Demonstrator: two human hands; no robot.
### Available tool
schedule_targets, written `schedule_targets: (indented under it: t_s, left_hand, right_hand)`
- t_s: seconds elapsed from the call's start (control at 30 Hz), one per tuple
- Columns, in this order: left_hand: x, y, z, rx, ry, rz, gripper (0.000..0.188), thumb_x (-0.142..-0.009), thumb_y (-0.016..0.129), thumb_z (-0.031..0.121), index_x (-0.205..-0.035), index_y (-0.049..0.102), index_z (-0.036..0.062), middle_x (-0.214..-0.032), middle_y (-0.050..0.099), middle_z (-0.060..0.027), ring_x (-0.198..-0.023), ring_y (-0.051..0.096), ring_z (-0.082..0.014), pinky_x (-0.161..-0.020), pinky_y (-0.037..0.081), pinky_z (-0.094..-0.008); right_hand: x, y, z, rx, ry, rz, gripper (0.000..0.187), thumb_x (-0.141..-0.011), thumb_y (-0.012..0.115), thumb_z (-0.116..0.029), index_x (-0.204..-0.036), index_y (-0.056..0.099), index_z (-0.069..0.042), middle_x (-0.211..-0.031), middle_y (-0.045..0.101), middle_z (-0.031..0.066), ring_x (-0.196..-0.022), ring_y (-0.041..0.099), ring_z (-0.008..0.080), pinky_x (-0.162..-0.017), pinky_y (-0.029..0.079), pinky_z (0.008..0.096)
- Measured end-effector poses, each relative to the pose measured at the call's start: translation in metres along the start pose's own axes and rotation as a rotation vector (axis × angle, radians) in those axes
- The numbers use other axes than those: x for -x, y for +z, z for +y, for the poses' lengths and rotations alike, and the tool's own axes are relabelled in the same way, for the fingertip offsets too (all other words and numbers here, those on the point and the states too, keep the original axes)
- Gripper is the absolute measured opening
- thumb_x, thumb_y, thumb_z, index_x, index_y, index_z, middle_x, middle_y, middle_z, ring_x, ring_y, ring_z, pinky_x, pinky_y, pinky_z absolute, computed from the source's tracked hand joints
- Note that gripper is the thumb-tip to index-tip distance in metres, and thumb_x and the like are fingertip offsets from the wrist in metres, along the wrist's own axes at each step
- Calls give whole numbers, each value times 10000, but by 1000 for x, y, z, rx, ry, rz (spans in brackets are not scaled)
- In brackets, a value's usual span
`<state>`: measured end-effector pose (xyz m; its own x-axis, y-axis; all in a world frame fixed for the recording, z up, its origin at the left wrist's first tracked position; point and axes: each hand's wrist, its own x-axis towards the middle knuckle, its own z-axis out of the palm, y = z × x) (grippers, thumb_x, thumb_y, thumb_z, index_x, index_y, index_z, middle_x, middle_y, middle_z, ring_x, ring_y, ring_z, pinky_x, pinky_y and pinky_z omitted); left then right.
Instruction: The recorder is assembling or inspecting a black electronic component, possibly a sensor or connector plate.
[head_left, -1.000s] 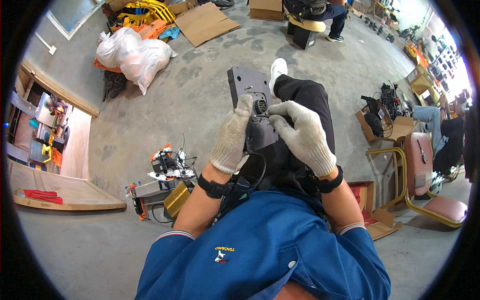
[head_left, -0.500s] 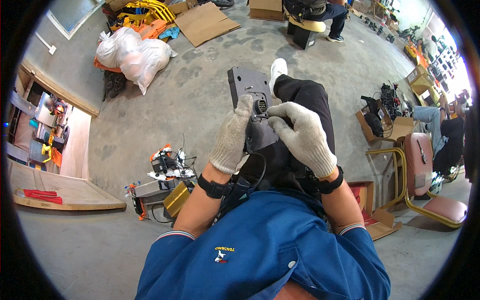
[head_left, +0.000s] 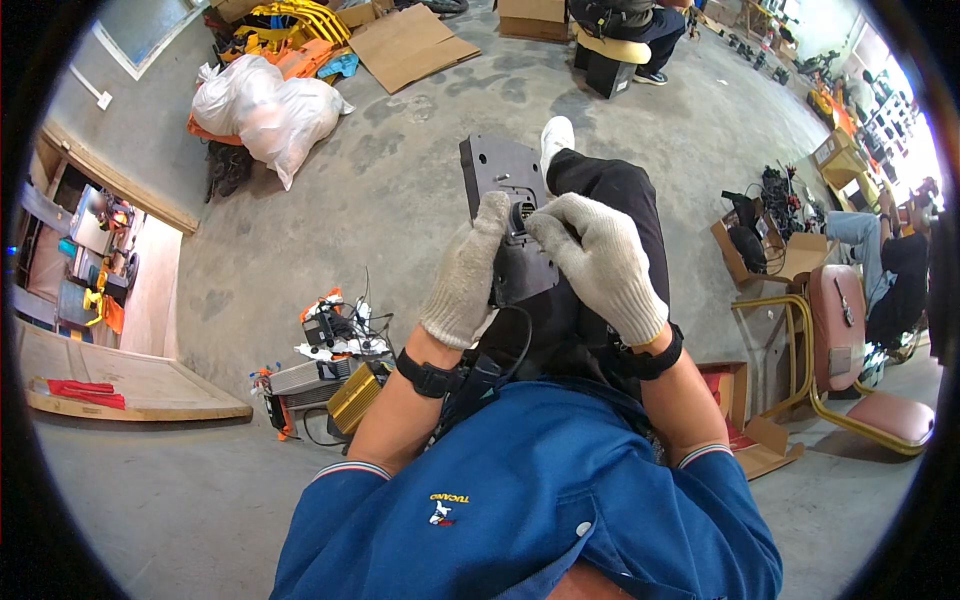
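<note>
Over my lap I have a dark grey, flat rectangular housing (head_left: 500, 165) with screw holes and a small metal post. Its raised middle bears a round black multi-pin connector (head_left: 522, 214). My left hand (head_left: 466, 272), in a pale knitted glove, is closed on the housing's left side, its thumb beside the connector. My right hand (head_left: 600, 262), gloved the same way, has its fingertips pinched together at the connector's right rim. Whatever is between those fingertips is too small to make out. A black cable runs below the housing near my left wrist.
A gold metal box (head_left: 356, 398) and a finned grey box (head_left: 312, 378) with wires lie on the floor at left. Right of me stand a pink chair (head_left: 836, 330) and an opened carton (head_left: 765, 440). A white sack (head_left: 290, 115) lies far left; another person (head_left: 650, 30) sits ahead.
My right hand has shifted slightly left and turned, its fingertips now closer over the connector. The housing has tilted slightly in my left hand.
</note>
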<state>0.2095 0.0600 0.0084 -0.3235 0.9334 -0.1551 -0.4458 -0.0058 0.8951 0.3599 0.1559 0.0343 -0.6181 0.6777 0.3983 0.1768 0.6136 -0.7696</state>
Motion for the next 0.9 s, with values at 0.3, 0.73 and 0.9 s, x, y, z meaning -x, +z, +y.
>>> schedule_targets:
  t_s: [0.3, 0.73, 0.9]
  left_hand:
    - [1, 2, 5, -36, -6, 17, 614, -1080, 556, 606, -1308, 683, 49, -1069, 717, -29, -882, 678, -91, -751, 587, -246]
    - [3, 7, 8, -45, -14, 30, 544, -1089, 567, 574, -1190, 702, 58, -988, 683, -7, -840, 642, -74, -723, 538, -245]
    - [-2, 3, -1, 42, -23, 4, 499, -1100, 561, 552, -1138, 706, 76, -912, 644, 15, -783, 598, -61, -678, 508, -234]
  right_hand:
    - [-1, 1, 4, 230, -8, -24, 271, -996, 738, -230, -847, 667, -15, -767, 644, 214, -732, 664, 417, -639, 490, 461]
    - [1, 8, 11, -43, -55, -35, 175, -985, 711, -117, -1117, 688, -4, -966, 734, 227, -930, 745, 391, -795, 572, 429]
    - [4, 13, 5, 66, 117, -8, 245, -1027, 688, -225, -1128, 669, -3, -967, 738, 254, -910, 740, 427, -775, 567, 470]
